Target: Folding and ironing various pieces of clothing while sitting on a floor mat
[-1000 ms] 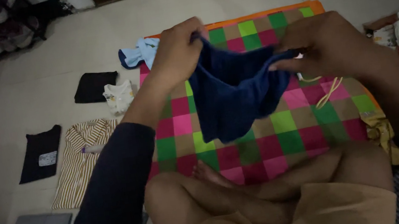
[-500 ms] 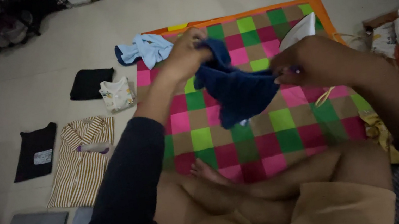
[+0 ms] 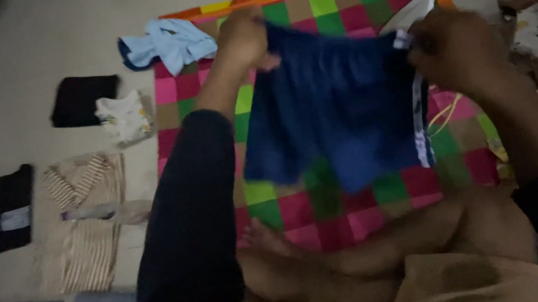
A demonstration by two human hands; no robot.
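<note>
Soft dark blue shorts (image 3: 339, 119) with a white side stripe, spread flat in the air above the middle of the checked mat (image 3: 360, 2), left hand (image 3: 241, 38) and right hand (image 3: 453, 49) pinching the waistband corners, folded clothes (image 3: 86, 214) off the mat's left edge, bare floor (image 3: 0, 63) beyond.

The room is dim and the whole picture looks dark and soft, the blue shorts (image 3: 335, 116) and both hands are smeared with blur, the bottom and the corners sink into deep shadow, and the pale floor (image 3: 23, 74) at the top is the lightest part.
</note>
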